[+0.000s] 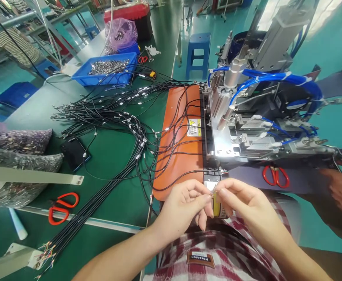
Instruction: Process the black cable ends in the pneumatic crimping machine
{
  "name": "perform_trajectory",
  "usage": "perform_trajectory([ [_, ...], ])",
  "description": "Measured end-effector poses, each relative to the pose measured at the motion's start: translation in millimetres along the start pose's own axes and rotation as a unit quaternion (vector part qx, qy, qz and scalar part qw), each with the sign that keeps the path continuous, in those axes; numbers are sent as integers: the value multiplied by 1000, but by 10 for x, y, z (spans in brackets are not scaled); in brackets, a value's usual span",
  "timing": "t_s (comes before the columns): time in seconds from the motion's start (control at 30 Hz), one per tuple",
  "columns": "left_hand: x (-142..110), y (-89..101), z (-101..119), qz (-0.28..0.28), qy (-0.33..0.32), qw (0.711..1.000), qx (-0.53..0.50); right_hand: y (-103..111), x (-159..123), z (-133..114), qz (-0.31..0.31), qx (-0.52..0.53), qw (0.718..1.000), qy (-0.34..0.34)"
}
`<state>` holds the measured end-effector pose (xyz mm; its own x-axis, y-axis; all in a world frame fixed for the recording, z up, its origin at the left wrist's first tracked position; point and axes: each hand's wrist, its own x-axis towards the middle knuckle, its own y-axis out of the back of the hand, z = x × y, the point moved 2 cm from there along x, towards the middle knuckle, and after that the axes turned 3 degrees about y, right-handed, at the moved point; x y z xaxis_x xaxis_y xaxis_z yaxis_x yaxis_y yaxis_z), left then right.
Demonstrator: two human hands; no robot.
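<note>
Left hand (191, 201) and right hand (243, 201) are held close together just beyond the near right corner of the orange panel (188, 162), each nearly closed in a fingertip pinch with the other fingers loosely curled. Something small (213, 191) appears to be gripped between them; what it is cannot be told, since it is mostly hidden. Black cables (138, 150) are spread across the orange panel and massed on the worktop (115, 156) to its left. One cable end (223, 171) is placed beside the panel's right edge, at the machine (225, 142).

Because only fingertips are used, the small piece could easily be dropped, and might be lost against the checked clothing (177, 261) below the panel's near edge. If one cable is tugged, others may be dragged along, as several are overlapped on the panel. Fingers could be pinched if the machine is set in motion while they are kept so near; a warning label (194, 128) is fixed to the panel. Right of the panel, red-handled scissors (275, 171) could be knocked by a careless reach.
</note>
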<state>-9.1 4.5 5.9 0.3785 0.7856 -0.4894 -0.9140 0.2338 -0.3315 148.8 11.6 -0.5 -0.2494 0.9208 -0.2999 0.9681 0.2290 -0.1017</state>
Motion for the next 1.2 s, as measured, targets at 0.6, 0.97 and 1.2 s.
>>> perform_trajectory([
  [0.6,44,0,-21,7,2,1000,3,19,12,78,19,46,999,-18],
  [0.97,31,-17,-20,22,19,1000,3,78,-46,77,46,28,999,-4],
  [1.2,8,-38,-3,13,31,999,27,-12,-74,133,1,147,987,-70],
])
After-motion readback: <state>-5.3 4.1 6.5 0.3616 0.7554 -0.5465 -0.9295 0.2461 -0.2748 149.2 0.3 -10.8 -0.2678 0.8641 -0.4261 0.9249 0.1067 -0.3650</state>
